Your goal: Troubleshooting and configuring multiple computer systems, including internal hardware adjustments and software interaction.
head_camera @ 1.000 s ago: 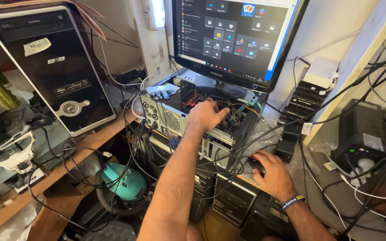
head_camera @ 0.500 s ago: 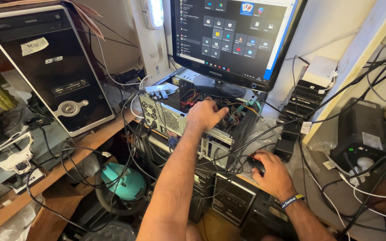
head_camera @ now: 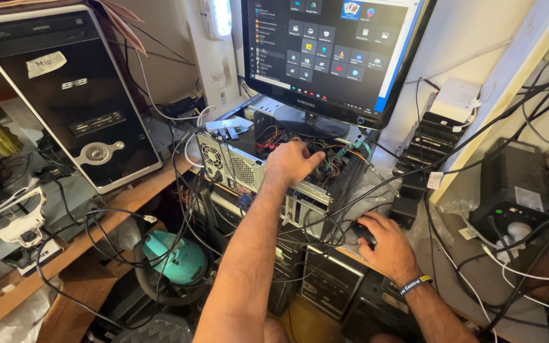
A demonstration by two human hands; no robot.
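left hand, fingers loosely curled on nothing, reaches into the open computer case mid-frame; best it moves gently among the wires. right hand lies cupped over the mouse.

Bright, sharp daylight view, glowing monitor, dim shadow under the bench, slight wide-angle edge bending.

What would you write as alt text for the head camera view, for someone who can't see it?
A person's left hand reaches into an open computer case full of coloured wires, while the right hand rests on a black mouse. A lit monitor stands on the case, a black tower computer leans at left, and cables tangle everywhere.
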